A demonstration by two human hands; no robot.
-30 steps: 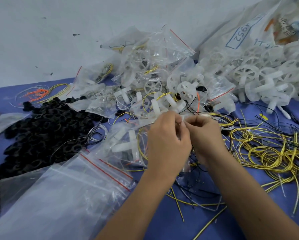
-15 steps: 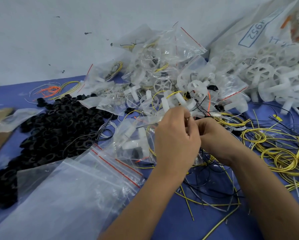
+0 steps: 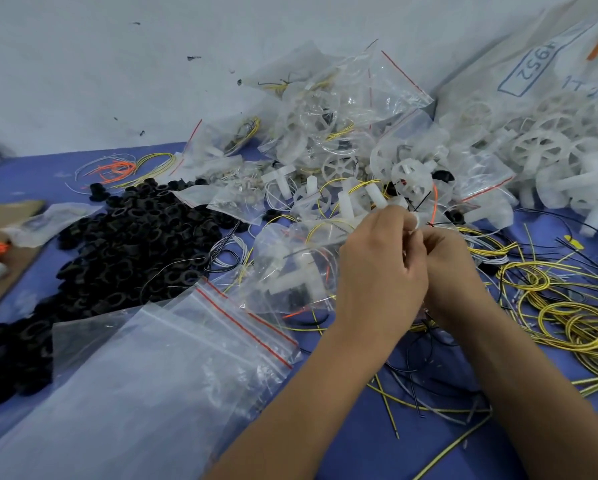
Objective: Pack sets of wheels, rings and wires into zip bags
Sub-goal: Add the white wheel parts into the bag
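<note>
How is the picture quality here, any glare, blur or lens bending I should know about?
Head view: lighting is soft and even, with only faint shadows under the hands; the empty zip bags show mild sheen, not blown-out glare; the wide lens tilts the wall line and stretches the forearms at the bottom edge; detail is soft where the left hand and right hand meet, so what they pinch is unclear.

My hands (image 3: 419, 268) meet over the middle of the worktop (image 3: 360, 441), parts heaped all round.

To my left lies the pile of rings (image 3: 124, 251), with a stack of zip bags (image 3: 145, 375) in front of it, nearest me. Filled bags (image 3: 328, 133) are heaped behind my hands against the wall (image 3: 117, 64). Loose wheels (image 3: 540, 150) spill from a sack (image 3: 519, 74) at far right, and coils of wires (image 3: 560, 306) lie before them, right of my hands.
</note>
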